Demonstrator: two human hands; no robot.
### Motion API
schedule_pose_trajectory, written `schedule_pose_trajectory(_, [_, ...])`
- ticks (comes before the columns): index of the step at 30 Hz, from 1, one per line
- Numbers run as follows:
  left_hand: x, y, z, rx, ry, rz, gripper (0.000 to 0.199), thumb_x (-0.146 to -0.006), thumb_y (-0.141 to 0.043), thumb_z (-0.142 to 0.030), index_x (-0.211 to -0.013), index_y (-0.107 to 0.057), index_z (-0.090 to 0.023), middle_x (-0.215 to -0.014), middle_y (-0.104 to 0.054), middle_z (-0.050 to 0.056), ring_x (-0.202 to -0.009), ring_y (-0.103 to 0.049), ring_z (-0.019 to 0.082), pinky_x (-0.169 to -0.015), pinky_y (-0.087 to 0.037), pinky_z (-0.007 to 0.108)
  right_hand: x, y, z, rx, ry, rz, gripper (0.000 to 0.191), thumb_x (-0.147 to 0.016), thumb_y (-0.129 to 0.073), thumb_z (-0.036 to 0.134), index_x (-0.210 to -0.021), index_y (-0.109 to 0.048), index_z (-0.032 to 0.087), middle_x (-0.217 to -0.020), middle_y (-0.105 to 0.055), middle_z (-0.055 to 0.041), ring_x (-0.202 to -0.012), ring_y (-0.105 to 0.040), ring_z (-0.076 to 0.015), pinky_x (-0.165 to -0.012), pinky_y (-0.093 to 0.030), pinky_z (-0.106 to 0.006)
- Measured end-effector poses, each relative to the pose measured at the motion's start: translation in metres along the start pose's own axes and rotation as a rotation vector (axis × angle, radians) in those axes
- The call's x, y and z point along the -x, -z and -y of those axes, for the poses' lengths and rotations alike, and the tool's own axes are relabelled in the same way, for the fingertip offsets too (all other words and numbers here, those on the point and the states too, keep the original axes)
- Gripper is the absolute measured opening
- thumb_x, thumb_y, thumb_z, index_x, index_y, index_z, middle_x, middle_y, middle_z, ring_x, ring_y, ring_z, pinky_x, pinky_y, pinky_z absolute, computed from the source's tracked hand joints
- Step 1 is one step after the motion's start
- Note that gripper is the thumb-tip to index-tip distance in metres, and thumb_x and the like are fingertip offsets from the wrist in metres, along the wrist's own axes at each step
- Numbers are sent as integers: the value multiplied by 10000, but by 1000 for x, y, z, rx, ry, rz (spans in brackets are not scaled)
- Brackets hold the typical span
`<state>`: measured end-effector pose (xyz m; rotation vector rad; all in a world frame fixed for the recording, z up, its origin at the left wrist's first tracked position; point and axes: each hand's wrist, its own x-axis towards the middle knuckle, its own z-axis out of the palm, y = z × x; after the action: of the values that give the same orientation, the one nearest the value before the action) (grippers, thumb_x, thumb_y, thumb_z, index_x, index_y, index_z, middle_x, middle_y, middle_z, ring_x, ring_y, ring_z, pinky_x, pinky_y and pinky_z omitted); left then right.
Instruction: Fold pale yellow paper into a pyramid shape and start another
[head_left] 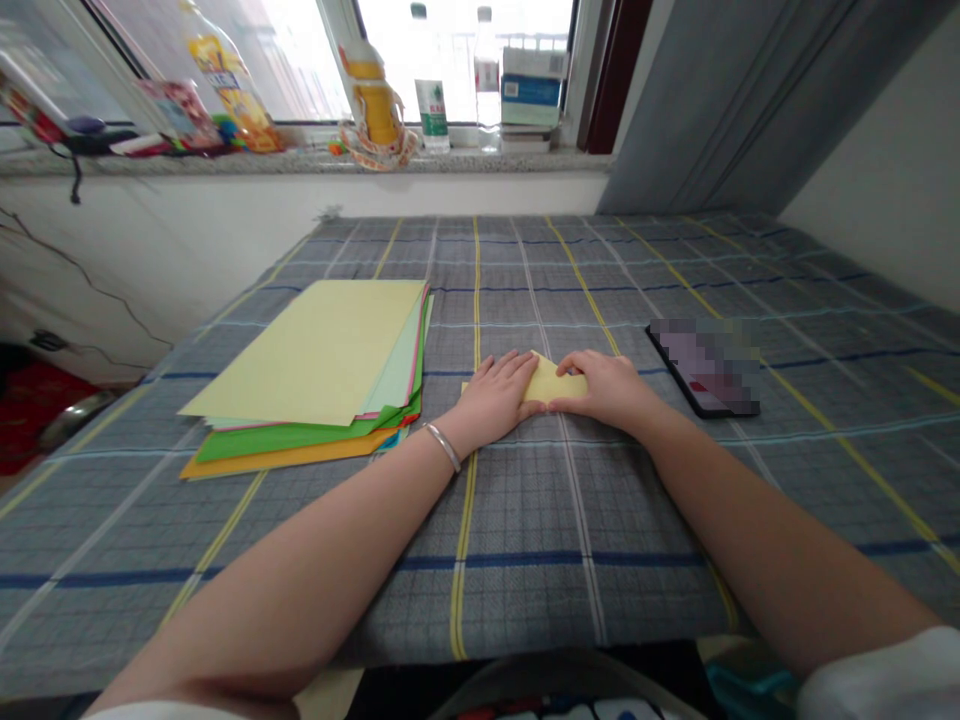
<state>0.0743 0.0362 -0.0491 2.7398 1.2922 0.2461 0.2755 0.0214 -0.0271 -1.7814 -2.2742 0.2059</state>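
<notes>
A small folded piece of pale yellow paper (546, 383) lies on the checked tablecloth (517, 500), with a peak pointing away from me. My left hand (499, 395) rests flat over its left part, fingers stretched out, and wears a silver bangle on the wrist. On the right side, my right hand (604, 388) pinches the paper between thumb and curled fingers. Both thumbs sit close together at the near edge. Much of the paper's left part is hidden beneath my left hand.
Left of my hands is a stack of coloured paper (315, 350), yellow on top, green and orange below. A phone (705, 370) lies to the right. Bottles, a tube (432, 112) and boxes (532, 90) stand on the windowsill (285, 178). A grey curtain (720, 110) hangs at the back right.
</notes>
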Motion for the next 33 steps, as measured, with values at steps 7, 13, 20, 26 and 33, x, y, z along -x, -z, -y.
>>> schedule_pose_trajectory(7, [1, 3, -2, -31, -21, 13, 619, -957, -474, -482, -1476, -354, -168, -1559, -328, 104, -1443, -273, 298, -1167, -238, 514, 0, 7, -7, -6, -35, 64, 390, -723, -732, 494, -1005, -651, 237, -939, -725, -57, -896, -648, -267, -819, -427, -383])
schedule_pose_trajectory(13, [2, 6, -5, -42, -24, 14, 584, -958, -486, -451, -1469, -371, -195, -1559, -327, 101, -1437, -282, 304, -1158, -251, 531, -2, 9, -15, -77, -57, 112, 359, -713, -741, 455, -990, -663, 242, -903, -709, -46, -816, -635, -233, -682, -430, -316])
schedule_pose_trajectory(20, [2, 6, -4, -26, -28, 11, 578, -954, -491, -447, -1466, -375, -203, -1561, -325, 92, -1441, -275, 297, -1163, -243, 527, -2, 8, -19, -96, -49, 129, 419, -679, -759, 478, -1010, -636, 251, -916, -700, -39, -835, -637, -234, -681, -439, -311])
schedule_pose_trajectory(26, [3, 7, -5, -16, -19, 24, 570, -952, -496, -447, -1456, -389, -202, -1563, -321, 97, -1443, -272, 299, -1170, -232, 523, -2, 10, -22, -124, -53, 157, 372, -684, -761, 400, -999, -629, 253, -938, -703, -37, -845, -646, -231, -675, -451, -303])
schedule_pose_trajectory(33, [2, 6, -3, -2, -16, 19, 566, -948, -497, -445, -1456, -382, -220, -1562, -324, 87, -1445, -269, 290, -1169, -229, 519, 1, 21, -26, -161, -107, 192, 301, -676, -749, 276, -958, -647, 248, -891, -707, -24, -814, -655, -221, -632, -457, -296])
